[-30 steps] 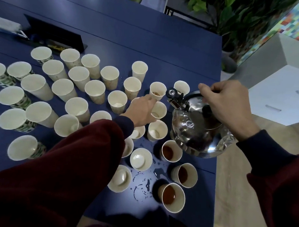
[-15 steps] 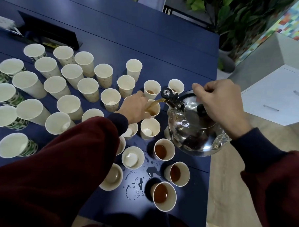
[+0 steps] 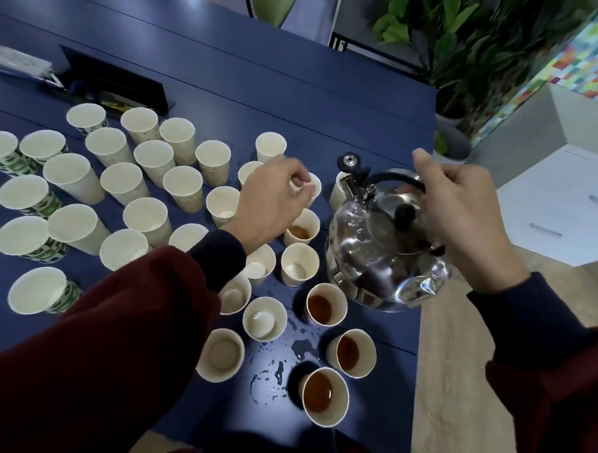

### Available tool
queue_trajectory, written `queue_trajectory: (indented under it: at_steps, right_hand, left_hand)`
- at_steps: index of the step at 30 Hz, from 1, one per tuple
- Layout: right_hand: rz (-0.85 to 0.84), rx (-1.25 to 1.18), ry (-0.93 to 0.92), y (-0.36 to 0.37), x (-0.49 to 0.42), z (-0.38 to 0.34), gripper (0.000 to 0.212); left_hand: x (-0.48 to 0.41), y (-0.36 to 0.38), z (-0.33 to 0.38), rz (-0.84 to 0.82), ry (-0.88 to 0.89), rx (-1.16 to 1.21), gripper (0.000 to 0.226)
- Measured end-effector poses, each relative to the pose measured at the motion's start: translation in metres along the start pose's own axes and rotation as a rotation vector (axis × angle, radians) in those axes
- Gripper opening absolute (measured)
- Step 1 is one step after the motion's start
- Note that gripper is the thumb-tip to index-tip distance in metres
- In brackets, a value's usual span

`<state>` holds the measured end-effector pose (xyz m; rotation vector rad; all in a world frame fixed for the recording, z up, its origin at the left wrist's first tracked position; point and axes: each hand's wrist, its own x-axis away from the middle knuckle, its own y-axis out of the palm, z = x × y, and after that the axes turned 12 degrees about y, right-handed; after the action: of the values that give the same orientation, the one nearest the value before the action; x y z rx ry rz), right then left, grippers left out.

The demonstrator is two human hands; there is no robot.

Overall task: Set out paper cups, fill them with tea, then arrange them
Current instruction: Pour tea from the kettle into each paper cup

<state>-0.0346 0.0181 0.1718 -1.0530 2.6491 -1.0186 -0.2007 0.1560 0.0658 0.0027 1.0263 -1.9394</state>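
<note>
Many white paper cups stand on the dark blue table (image 3: 296, 99). My right hand (image 3: 462, 213) grips the black handle of a shiny steel kettle (image 3: 382, 247), held above the table's right edge with its spout cap flipped up. My left hand (image 3: 271, 197) pinches the rim of a paper cup (image 3: 311, 189) beside the spout. Just below it a cup (image 3: 301, 230) holds a little tea. Three cups with tea stand nearer me, one of them at the front (image 3: 322, 395). The cups on the left look empty, one of them at the far left (image 3: 73, 223).
Spilled drops (image 3: 270, 372) wet the table between the front cups. A black open box (image 3: 115, 81) and a plastic sleeve (image 3: 20, 65) lie at the back left. The table ends right of the kettle; a white cabinet (image 3: 562, 207) and potted plants (image 3: 470, 45) stand beyond.
The tea stream from the spout has stopped and the kettle has tipped back upright. My left hand has shifted from the cup being filled to the cup behind it.
</note>
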Motion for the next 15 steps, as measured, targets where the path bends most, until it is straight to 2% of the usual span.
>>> queue_trajectory:
  at_steps: [2, 4, 6, 8, 10, 12, 15]
  right_hand:
    - [-0.058, -0.156, 0.040, 0.003, 0.005, -0.005, 0.068]
    - [-0.087, -0.266, 0.041, 0.009, 0.012, -0.013, 0.058]
    - [-0.124, -0.324, 0.023, 0.016, 0.021, -0.022, 0.058]
    - [-0.179, -0.383, 0.016, 0.026, 0.029, -0.033, 0.056]
    - [-0.231, -0.421, 0.026, 0.036, 0.037, -0.040, 0.057]
    - [-0.253, -0.384, 0.026, 0.044, 0.046, -0.048, 0.060]
    - [-0.336, -0.300, -0.065, 0.055, 0.059, -0.060, 0.047]
  left_hand:
    - [-0.001, -0.017, 0.038, 0.090, 0.027, 0.096, 0.014]
    - [0.000, -0.028, 0.071, 0.009, 0.062, 0.137, 0.026]
    - [0.002, -0.032, 0.090, -0.097, 0.064, 0.155, 0.041]
    - [0.004, -0.037, 0.098, -0.118, -0.021, 0.218, 0.046]
    - [0.009, -0.045, 0.102, -0.064, -0.144, 0.365, 0.046]
    - [0.013, -0.054, 0.103, 0.016, -0.248, 0.496, 0.048]
    - [0.018, -0.070, 0.096, 0.100, -0.297, 0.565, 0.050]
